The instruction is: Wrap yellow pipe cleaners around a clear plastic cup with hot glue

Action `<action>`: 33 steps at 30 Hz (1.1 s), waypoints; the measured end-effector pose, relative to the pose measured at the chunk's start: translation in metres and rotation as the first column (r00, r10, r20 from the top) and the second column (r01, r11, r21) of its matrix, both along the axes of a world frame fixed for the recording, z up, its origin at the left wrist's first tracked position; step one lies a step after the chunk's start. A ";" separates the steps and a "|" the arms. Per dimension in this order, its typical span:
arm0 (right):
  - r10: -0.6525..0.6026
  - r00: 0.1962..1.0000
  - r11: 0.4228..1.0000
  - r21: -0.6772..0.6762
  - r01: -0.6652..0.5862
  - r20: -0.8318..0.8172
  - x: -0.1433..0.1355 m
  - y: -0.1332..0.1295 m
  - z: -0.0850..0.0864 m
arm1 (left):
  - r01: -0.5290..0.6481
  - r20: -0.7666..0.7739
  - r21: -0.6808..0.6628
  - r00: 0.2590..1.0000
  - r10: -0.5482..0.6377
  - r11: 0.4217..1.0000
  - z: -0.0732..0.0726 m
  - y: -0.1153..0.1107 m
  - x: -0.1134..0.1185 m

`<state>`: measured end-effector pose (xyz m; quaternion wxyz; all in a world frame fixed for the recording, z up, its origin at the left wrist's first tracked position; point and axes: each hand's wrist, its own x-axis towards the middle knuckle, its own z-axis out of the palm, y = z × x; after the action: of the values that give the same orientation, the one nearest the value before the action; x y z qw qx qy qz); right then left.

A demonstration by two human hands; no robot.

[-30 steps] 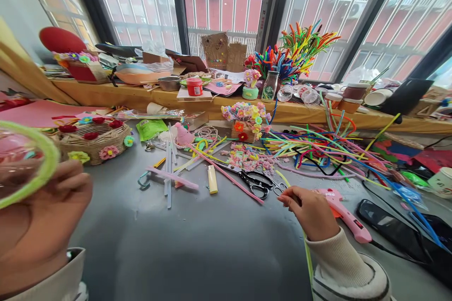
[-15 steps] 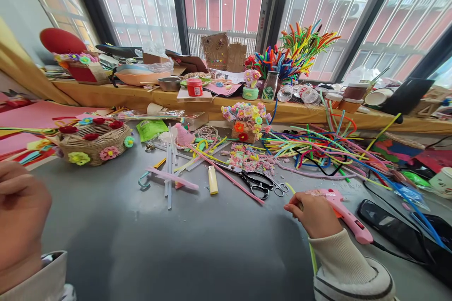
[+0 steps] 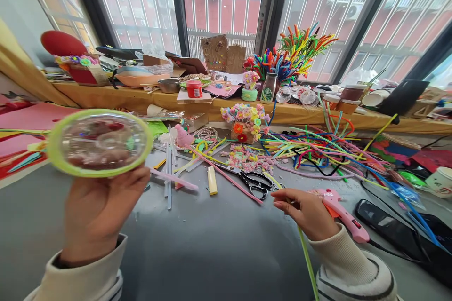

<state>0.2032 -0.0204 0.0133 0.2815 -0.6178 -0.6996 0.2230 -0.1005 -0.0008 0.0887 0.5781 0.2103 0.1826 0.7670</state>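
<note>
My left hand [image 3: 102,218] holds up a clear round plastic dish [image 3: 54,146] with a fuzzy yellow-green rim. Its fingers are behind and below the dish, partly seen through it. My right hand [image 3: 307,211] pinches a yellow-green pipe cleaner [image 3: 306,254], which hangs down past the wrist and sticks out beyond the fingertips. Just right of that hand lies a pink glue gun [image 3: 348,221]. Black-handled scissors [image 3: 256,183] lie on the table to its left, and a smaller metal pair is partly hidden by the fingers.
A yellow lighter [image 3: 212,181], clear glue sticks [image 3: 169,176] and a pink pipe cleaner [image 3: 229,176] lie mid-table. Loose pipe cleaners [image 3: 303,143] pile up behind. A flower-trimmed basket [image 3: 243,134] stands at the back. A black phone [image 3: 383,225] is on the right.
My left hand has come in from the left edge, bringing the clear dish up in front of the woven basket. My right hand has shifted slightly left with the pipe cleaner.
</note>
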 end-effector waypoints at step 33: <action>0.124 0.969 0.943 0.330 -0.048 -0.212 -0.036 -0.001 0.051 | 0.610 -0.045 -0.041 0.790 -0.611 0.792 -0.053 0.024 0.080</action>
<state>0.1676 -0.0218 0.0648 0.4474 -0.5022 -0.7158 0.1879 -0.0205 0.0231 0.0357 0.7917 0.2724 0.1302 0.5311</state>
